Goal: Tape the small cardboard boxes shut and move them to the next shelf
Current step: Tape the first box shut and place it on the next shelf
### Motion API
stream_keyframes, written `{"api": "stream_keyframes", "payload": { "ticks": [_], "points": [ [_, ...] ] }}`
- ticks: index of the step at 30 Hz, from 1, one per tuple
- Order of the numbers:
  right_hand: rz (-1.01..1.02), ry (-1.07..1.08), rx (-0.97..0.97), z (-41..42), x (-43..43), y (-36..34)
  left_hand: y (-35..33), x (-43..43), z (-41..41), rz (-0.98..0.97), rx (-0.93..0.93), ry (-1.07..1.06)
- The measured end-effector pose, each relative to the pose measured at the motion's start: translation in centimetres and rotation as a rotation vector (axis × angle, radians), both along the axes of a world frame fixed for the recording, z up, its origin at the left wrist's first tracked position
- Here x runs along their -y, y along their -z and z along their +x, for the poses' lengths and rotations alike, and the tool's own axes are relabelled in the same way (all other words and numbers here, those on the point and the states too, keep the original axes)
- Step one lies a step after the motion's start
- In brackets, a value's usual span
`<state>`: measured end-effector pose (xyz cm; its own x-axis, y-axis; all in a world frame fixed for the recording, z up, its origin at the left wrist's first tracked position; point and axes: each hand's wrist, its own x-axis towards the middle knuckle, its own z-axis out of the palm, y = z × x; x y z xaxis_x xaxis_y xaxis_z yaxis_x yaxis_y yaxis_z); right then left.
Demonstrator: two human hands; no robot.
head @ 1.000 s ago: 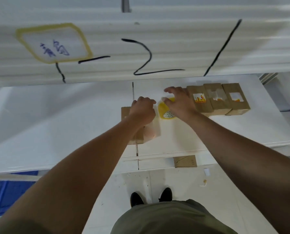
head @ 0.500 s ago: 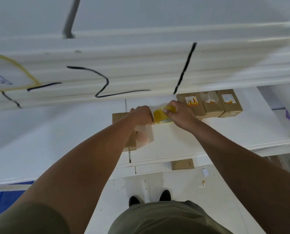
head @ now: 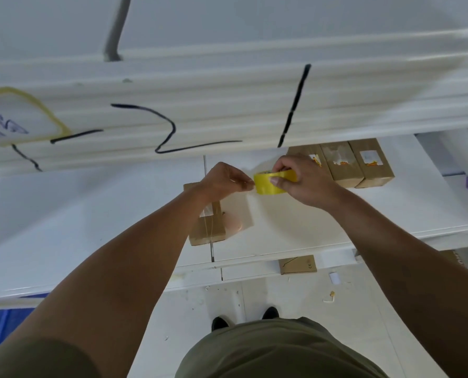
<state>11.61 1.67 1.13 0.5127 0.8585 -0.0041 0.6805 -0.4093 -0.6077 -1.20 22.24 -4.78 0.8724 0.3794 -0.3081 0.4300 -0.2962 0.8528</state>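
Observation:
A yellow tape roll [head: 269, 184] is held above the white shelf [head: 309, 222]. My right hand [head: 303, 181] grips the roll from the right. My left hand [head: 224, 182] pinches at the roll's left edge, where the tape end is; the end itself is too small to make out. Below my left wrist a small cardboard box [head: 208, 230] lies on the shelf, partly hidden by my arm, with a strip of clear tape along it. Three more small cardboard boxes [head: 344, 165] with white and orange labels stand side by side at the back right of the shelf.
An upper shelf edge [head: 227, 118] with black marker lines hangs over the back of the work surface. A flat cardboard piece [head: 298, 264] lies below the shelf's front edge. Scraps [head: 333, 279] lie on the white floor by my feet.
My right hand lifted the tape roll off the shelf and turned it. My left hand left the box and came up to pinch at the roll's edge. The camera tilted upward.

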Motion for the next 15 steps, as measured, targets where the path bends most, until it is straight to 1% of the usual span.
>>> {"api": "stream_keyframes", "payload": {
  "ticks": [2, 3, 5, 7, 10, 13, 15],
  "points": [
    [-0.018, -0.02, -0.015, 0.2, 0.2, -0.9, -0.8, -0.1, -0.1, -0.019, -0.015, 0.047],
    [-0.008, -0.003, -0.056, 0.2, 0.4, -1.2, -1.2, -0.3, -0.3, -0.043, -0.011, 0.059],
    [0.034, 0.059, -0.202, 0.2, 0.7, -1.5, -2.3, -0.9, -1.0, -0.11, 0.021, 0.061],
    [0.07, 0.07, -0.346, 0.2, 0.7, -1.5, -3.3, -1.7, -2.0, -0.119, 0.026, 0.051],
    [0.12, 0.008, -0.486, -0.8, -0.2, -1.6, -4.6, -2.7, -3.8, -0.043, -0.065, 0.025],
    [0.161, -0.04, -0.589, -2.6, -1.6, -1.2, -4.9, -3.6, -6.4, -0.145, -0.132, -0.021],
    [0.184, -0.068, -0.645, -3.8, -2.5, -1.1, -4.7, -4.0, -8.4, -0.173, -0.187, -0.042]
  ]
}}
